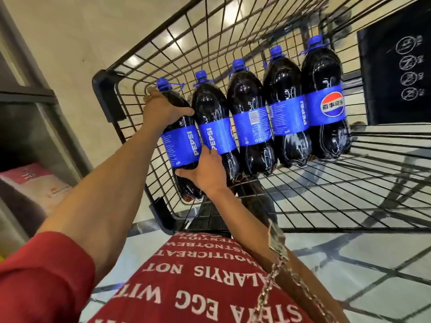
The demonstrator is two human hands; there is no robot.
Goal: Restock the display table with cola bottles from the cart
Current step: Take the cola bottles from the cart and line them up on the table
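Several large cola bottles with blue caps and blue labels lie side by side in a black wire cart (326, 180). My left hand (163, 108) is wrapped around the neck and shoulder of the leftmost cola bottle (180, 145). My right hand (206, 171) cups the lower body of that same bottle from the right, its fingers wedged against the second bottle (215, 127). The rightmost bottle (325, 101) shows a round logo. The display table is not in view.
A grey metal shelf unit (35, 127) stands close on the left, with a pink and white package (35, 185) on a lower level. A dark sign panel (396, 64) hangs at the cart's right end. Pale floor tiles show under the cart.
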